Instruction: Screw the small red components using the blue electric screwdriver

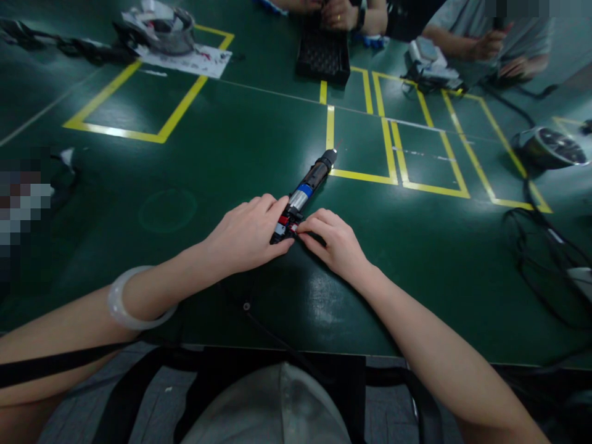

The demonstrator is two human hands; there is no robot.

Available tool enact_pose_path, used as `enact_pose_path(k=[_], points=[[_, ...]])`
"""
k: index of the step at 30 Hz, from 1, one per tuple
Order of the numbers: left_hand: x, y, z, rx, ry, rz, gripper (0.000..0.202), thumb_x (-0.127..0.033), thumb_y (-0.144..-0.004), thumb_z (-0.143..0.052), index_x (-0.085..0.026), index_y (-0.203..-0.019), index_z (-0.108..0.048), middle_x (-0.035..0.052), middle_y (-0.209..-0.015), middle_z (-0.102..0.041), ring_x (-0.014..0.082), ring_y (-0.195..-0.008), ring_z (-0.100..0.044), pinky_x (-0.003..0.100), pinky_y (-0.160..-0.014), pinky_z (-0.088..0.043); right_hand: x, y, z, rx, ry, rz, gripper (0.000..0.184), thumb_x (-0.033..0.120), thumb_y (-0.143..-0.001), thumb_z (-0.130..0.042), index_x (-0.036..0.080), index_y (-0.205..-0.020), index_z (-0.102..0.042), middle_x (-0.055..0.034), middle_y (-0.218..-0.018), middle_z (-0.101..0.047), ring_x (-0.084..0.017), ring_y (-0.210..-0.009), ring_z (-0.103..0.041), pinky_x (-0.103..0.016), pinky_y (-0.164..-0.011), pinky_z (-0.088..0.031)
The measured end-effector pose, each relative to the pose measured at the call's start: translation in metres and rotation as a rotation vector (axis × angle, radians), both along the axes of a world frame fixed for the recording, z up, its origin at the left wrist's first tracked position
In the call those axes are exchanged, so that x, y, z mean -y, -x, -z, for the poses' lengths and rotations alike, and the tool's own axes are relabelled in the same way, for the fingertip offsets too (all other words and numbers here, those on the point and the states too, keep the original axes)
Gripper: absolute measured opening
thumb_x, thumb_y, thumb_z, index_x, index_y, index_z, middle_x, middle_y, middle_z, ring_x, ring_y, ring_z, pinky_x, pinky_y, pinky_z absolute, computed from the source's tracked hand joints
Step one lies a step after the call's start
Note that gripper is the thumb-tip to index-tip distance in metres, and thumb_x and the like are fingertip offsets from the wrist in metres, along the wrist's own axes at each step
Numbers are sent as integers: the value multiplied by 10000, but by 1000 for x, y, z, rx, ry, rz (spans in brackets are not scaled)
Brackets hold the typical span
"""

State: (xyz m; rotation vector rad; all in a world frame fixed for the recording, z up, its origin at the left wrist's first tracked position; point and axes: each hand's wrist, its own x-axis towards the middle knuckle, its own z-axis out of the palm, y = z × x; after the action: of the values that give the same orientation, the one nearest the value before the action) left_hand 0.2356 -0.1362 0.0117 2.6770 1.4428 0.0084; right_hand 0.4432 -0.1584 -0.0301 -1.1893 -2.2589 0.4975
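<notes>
A slim black tool like an electric screwdriver lies slantwise on the green table, its narrow tip pointing away to the right. Its inside shows: a silver cylinder with a blue band, and red and pale parts at the near end. My left hand is wrapped over that near end from the left, thumb below and fingers above. From the right, my right hand pinches with thumb and forefinger at a small red-and-white part on the tool. The fingertips hide most of this part.
Yellow tape marks rectangles on the green table. A black tray stands near a co-worker's hands. A metal bowl with scraps is at far left, a round metal object and black cables at right.
</notes>
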Motion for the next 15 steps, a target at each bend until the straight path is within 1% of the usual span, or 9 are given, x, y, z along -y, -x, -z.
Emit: enact_pose_path(k=[4, 8, 12, 15], points=[[0, 1, 0, 10, 2, 5, 616, -506, -910, -524, -153, -1411, -460, 163, -1224, -602, 314, -1070, -616, 406, -873, -515, -1, 0, 0, -11, -2, -17, 142, 214, -985, -545, 227, -1055, -668, -74, -1039, -645, -223, -979, -588, -363, -856, -464], [0, -1, -2, 12, 7, 5, 613, -493, -904, -538, -165, -1416, -454, 160, -1207, -605, 315, -1065, -621, 405, -873, -516, -3, 2, 1, -25, 14, -12, 157, 201, -994, -518, 233, -1033, -667, -73, -1031, -642, -221, -977, -586, -361, -860, -467], [1, -3, -4, 11, 12, 4, 538, -478, -905, -544, -192, -1358, -496, 149, -1183, -611, 309, -1046, -633, 399, -864, -512, -4, 5, 2, -50, 15, -16, 151, 191, -994, -513, 230, -1013, -658, -73, -1036, -636, -219, -982, -586, -359, -871, -472], [0, -4, -4, -11, 1, -2, 541, -512, -910, -548, -185, -1338, -507, 149, -1177, -612, 313, -1024, -638, 402, -852, -506, -4, 6, 1, -64, 16, -13, 141, 184, -988, -518, 228, -1000, -651, -71, -1027, -630, -215, -983, -587, -353, -875, -478]])
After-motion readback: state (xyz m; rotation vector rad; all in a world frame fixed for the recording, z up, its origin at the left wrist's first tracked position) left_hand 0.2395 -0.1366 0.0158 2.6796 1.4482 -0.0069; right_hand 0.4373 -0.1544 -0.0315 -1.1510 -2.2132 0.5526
